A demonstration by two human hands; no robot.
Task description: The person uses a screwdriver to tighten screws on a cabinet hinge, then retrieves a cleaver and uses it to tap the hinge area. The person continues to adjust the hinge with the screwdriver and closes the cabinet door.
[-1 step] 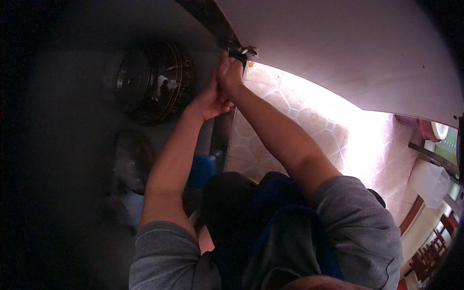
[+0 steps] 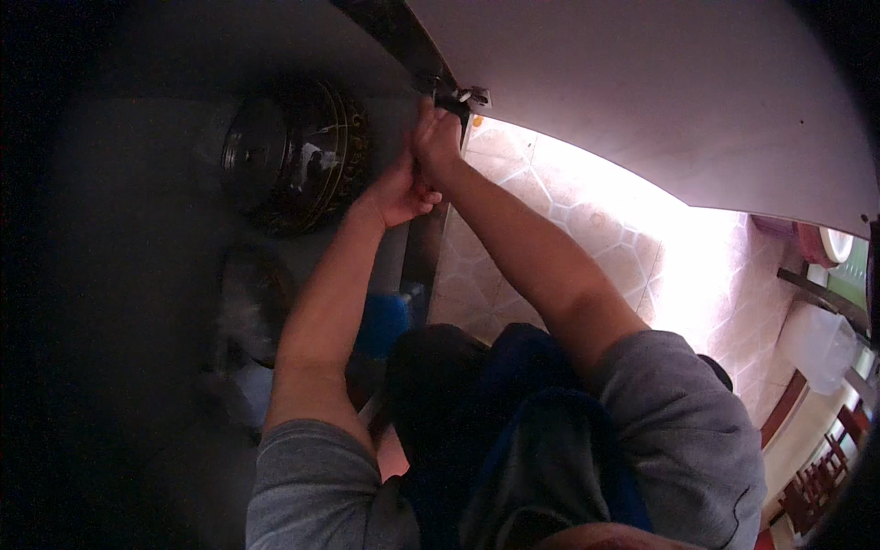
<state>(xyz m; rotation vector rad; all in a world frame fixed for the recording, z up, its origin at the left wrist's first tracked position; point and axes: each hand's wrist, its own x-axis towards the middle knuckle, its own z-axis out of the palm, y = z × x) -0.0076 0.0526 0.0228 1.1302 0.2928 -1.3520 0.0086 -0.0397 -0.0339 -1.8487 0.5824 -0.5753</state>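
Both my hands are close together at the edge of a dark cabinet opening, just below a metal hinge (image 2: 474,96). My right hand (image 2: 438,139) is closed, its fingers curled near the dark upright edge (image 2: 420,266) of the cabinet. My left hand (image 2: 403,195) sits just below and touches it, fingers bent inward. Whatever the fingers grip is hidden. The hinge joins a large pale door panel (image 2: 642,82), which stands swung out above and to the right. A dark, glossy round pot (image 2: 312,160) with yellowish markings lies left of my hands inside the cabinet.
A blue object (image 2: 383,325) is beside my left forearm. Dim, hard-to-read items, one clear and shiny (image 2: 247,312), lie further left. Brightly lit floor tiles (image 2: 577,238) show under the door. At the right are a white translucent container (image 2: 818,346) and a reddish-brown rack (image 2: 816,481).
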